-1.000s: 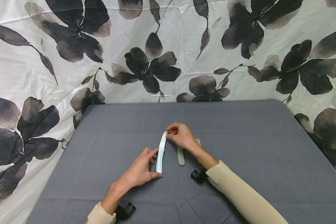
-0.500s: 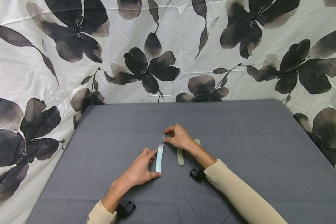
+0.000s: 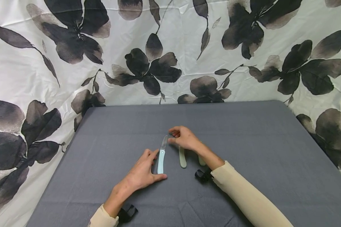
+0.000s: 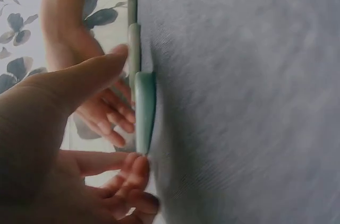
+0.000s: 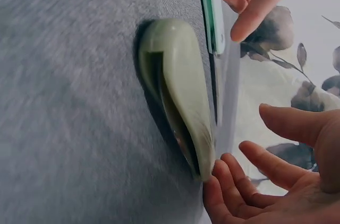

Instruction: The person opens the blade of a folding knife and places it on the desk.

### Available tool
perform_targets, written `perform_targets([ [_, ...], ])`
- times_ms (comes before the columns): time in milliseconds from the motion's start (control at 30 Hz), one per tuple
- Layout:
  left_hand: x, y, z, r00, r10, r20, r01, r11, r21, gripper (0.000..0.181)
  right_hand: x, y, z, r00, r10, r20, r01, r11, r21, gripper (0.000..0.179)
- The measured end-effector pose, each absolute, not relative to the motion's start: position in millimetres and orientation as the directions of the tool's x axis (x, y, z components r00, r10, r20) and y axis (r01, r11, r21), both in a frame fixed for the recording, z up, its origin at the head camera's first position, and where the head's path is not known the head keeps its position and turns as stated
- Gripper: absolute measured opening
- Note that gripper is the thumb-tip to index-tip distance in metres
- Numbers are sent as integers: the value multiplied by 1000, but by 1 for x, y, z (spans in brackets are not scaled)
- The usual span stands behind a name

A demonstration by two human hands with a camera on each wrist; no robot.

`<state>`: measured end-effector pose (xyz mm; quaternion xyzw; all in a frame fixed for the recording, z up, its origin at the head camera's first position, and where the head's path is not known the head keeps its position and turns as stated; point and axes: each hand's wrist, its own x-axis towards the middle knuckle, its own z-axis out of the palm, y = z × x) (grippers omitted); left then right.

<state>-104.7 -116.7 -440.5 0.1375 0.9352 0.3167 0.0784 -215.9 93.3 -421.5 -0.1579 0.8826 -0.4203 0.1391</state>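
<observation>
A folding knife (image 3: pixel 160 160) with a light blue handle lies unfolded on the grey cloth, its blade pointing away. Beside its handle is my left hand (image 3: pixel 139 171), the index finger touching near the blade end and the thumb spread past the butt. In the left wrist view that thumb stands off the handle (image 4: pixel 145 110). My right hand (image 3: pixel 186 138) hovers just right of the blade tip, fingers loosely bent and holding nothing. Under and beside it lie a pale green handle (image 3: pixel 182 158) and a second green piece (image 3: pixel 201 161), mostly hidden by the wrist. The right wrist view shows a slotted green handle (image 5: pixel 183 80).
A grey cloth (image 3: pixel 116 126) covers the table. White fabric with dark flowers (image 3: pixel 164 37) hangs behind and along the sides. Black straps (image 3: pixel 127 213) sit at both wrists.
The knife's blade tilted and now looks greyer and narrower. My right fingers have left its tip, moving slightly right. My left thumb has lifted off the handle's butt.
</observation>
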Motion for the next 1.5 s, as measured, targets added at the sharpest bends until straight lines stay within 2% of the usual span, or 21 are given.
perform_targets([
  [133,-103,-112,-441,-957,284,54,257,753,605,93,-211,102,-416,-921,-381,-84,-173,592,-787,37],
  [267,-103,-103,-439,-943,279,183,333,739,586,81,-208,110,-413,-927,-371,-62,-187,597,-780,33],
  [433,-105,-92,-438,-923,304,237,385,718,580,67,-204,118,-411,-934,-352,-57,-186,617,-765,29],
  [600,-105,-83,-437,-911,339,234,410,697,588,62,-202,125,-412,-941,-332,-73,-174,657,-734,26],
  [800,-104,-74,-436,-903,378,207,427,720,548,63,-199,130,-415,-940,-334,-73,-210,733,-647,21],
  [967,-103,-68,-438,-897,410,167,434,738,516,64,-197,128,-417,-925,-358,-124,-223,779,-586,22],
  [1200,-101,-60,-441,-901,419,110,407,733,546,64,-192,130,-419,-915,-373,-156,-237,806,-543,23],
  [1500,-101,-54,-444,-911,408,67,368,728,579,64,-189,133,-422,-917,-374,-139,-252,814,-523,22],
])
